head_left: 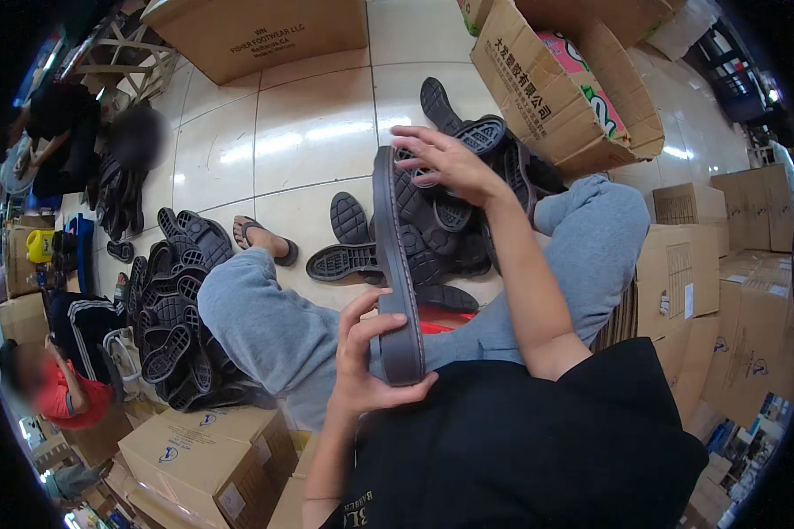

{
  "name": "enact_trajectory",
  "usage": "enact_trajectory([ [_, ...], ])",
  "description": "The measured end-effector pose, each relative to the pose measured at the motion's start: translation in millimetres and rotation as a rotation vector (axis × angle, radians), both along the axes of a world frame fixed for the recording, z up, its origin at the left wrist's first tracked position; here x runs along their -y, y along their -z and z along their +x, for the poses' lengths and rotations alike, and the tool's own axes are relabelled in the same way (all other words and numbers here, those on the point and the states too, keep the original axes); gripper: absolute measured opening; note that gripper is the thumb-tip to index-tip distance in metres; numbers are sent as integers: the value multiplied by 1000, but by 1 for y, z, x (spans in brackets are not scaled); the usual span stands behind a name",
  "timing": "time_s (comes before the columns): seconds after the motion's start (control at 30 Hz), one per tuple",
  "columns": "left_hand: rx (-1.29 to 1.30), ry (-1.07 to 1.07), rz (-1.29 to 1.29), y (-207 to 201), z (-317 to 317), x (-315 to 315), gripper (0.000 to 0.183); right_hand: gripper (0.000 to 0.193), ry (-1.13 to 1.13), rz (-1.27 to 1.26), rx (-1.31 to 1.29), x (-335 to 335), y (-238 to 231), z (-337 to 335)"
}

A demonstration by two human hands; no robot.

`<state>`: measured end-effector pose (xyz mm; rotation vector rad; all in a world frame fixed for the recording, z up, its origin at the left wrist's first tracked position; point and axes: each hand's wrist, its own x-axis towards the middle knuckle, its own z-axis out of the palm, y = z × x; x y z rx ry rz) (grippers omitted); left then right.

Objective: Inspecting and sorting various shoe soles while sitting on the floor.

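Observation:
A dark brown shoe sole, with a line of pale stitching along its edge, stands on its side in front of me, toe pointing away. My left hand is closed around its heel end, thumb underneath and fingers across the side. At the toe end my right hand is open, its fingers stretched out beside the sole; whether they touch it I cannot tell. Beyond and below lies a pile of black soles, some showing their hollow grid side. Something red shows partly under the soles between my legs.
Another heap of soles lies left of my knee. An open carton holding pink packaging stands at the far right, a closed carton at the far side. Cartons also stack behind me. Other people, one in a red shirt, sit at left.

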<state>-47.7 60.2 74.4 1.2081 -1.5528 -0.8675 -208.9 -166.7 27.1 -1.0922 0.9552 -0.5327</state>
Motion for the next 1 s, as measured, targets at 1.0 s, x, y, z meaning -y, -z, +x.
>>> enact_trajectory([
  [1.0,-1509,-611,195,-23,105,-12,63,56,-594,306,-108,-17,26,46],
])
